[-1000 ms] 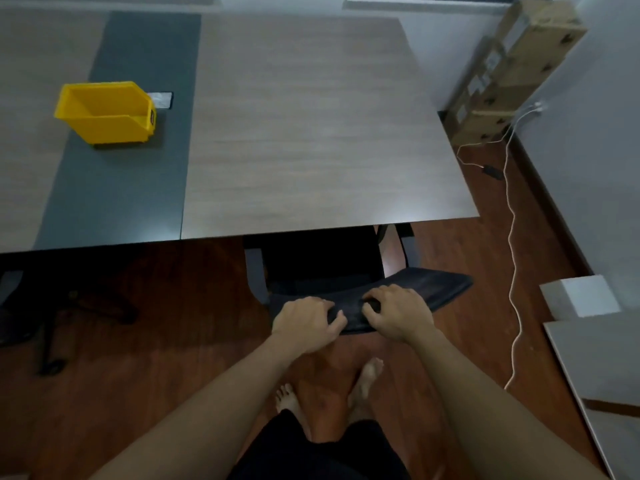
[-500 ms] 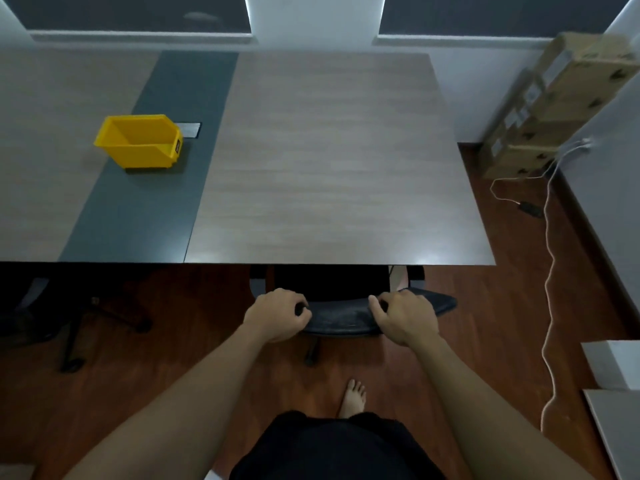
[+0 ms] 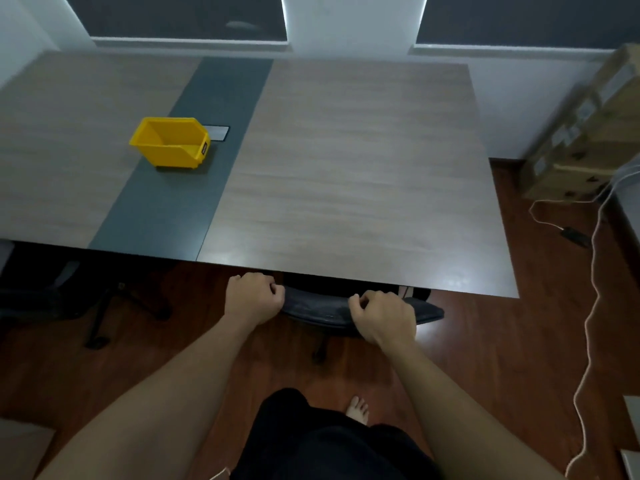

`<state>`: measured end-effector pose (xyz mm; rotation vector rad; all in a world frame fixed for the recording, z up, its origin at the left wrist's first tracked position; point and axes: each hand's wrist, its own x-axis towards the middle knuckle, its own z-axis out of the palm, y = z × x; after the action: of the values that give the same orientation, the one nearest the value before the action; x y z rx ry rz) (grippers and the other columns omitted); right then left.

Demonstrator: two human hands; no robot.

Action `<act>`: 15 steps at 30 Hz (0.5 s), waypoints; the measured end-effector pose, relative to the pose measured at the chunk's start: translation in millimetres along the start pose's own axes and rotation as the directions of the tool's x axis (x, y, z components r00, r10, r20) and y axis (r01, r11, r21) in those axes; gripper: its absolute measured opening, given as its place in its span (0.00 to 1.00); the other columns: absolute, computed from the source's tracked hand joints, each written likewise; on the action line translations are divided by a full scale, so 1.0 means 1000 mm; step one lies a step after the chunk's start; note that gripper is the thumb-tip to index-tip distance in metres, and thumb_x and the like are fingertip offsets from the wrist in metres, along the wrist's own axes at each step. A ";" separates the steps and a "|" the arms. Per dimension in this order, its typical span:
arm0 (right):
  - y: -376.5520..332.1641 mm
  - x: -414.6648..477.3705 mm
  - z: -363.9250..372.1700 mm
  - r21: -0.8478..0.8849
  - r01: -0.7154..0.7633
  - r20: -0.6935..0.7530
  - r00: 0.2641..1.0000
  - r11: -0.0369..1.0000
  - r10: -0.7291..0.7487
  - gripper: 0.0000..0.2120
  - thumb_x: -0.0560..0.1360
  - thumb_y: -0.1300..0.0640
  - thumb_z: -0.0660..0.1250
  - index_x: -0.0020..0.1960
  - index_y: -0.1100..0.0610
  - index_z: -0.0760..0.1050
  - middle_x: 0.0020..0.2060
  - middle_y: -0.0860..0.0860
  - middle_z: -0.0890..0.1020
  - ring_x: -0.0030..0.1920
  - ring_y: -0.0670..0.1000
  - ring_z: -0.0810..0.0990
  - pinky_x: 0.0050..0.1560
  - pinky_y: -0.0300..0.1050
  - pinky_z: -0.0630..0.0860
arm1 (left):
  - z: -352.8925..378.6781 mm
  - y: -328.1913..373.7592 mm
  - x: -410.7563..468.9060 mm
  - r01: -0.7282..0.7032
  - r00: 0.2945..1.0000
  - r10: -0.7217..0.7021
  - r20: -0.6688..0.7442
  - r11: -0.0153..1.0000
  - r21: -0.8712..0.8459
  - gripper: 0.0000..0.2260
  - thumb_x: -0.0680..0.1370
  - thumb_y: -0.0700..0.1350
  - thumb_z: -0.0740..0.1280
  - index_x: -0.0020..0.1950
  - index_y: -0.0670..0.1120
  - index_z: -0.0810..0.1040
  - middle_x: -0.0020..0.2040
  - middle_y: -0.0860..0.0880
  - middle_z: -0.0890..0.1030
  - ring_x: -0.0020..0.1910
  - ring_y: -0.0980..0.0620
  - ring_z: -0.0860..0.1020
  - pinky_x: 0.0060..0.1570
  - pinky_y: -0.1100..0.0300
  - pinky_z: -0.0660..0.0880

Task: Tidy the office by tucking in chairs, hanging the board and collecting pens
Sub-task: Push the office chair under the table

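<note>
A black office chair (image 3: 318, 308) stands pushed under the front edge of the wood-topped table (image 3: 363, 174); only the top of its backrest and part of its base show. My left hand (image 3: 252, 297) is closed on the left end of the backrest top. My right hand (image 3: 384, 317) grips the backrest further right, fingers curled over it. A yellow plastic bin (image 3: 171, 142) sits on the table's dark centre strip at the left. No pens or board are visible.
A second dark chair (image 3: 52, 292) sits under the table at the left. Cardboard boxes (image 3: 585, 133) are stacked at the right wall. A white cable (image 3: 592, 289) trails over the wooden floor on the right. My bare foot (image 3: 358, 408) is behind the chair.
The chair has rolled forward under the table with both hands on its backrest; its seat is now hidden. My view has risen to take in the windows.
</note>
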<state>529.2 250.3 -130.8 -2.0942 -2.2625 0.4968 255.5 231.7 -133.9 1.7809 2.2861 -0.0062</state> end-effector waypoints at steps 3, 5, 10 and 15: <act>-0.006 0.003 0.001 -0.006 -0.001 0.001 1.000 1.000 0.001 0.26 0.79 0.35 0.54 0.48 0.49 0.86 0.43 0.51 0.87 0.48 0.58 0.85 0.47 0.51 0.79 | 0.003 -0.007 0.004 0.051 0.999 -0.051 -0.017 0.999 -0.016 0.16 0.74 0.55 0.58 0.38 0.50 0.82 0.41 0.50 0.83 0.42 0.46 0.80 0.46 0.53 0.73; -0.006 0.004 0.001 -0.010 -0.002 0.019 1.000 1.000 0.002 0.25 0.79 0.35 0.54 0.48 0.48 0.85 0.42 0.51 0.86 0.48 0.58 0.85 0.47 0.50 0.79 | 0.004 -0.008 0.006 0.051 0.999 -0.051 -0.003 0.999 -0.009 0.16 0.75 0.55 0.59 0.43 0.51 0.85 0.45 0.51 0.85 0.47 0.47 0.80 0.55 0.51 0.74; -0.010 0.004 0.000 -0.006 -0.024 0.037 0.999 1.000 0.024 0.25 0.78 0.35 0.53 0.45 0.47 0.84 0.41 0.50 0.86 0.46 0.57 0.84 0.46 0.50 0.79 | 0.004 -0.012 0.006 0.058 0.998 -0.058 -0.003 0.998 -0.019 0.18 0.75 0.56 0.59 0.43 0.52 0.87 0.46 0.52 0.85 0.49 0.48 0.80 0.59 0.50 0.71; -0.016 0.002 -0.003 -0.031 -0.080 0.104 0.991 0.996 0.083 0.20 0.79 0.36 0.56 0.47 0.45 0.83 0.35 0.48 0.77 0.45 0.59 0.83 0.44 0.50 0.77 | -0.004 -0.023 0.006 -0.055 0.995 0.059 0.077 0.997 -0.049 0.22 0.78 0.59 0.57 0.49 0.51 0.88 0.49 0.50 0.87 0.52 0.46 0.81 0.56 0.50 0.73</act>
<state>514.3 252.1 -124.1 -2.2322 -2.2568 0.5969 231.2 232.4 -134.1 1.7890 2.1634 -0.0112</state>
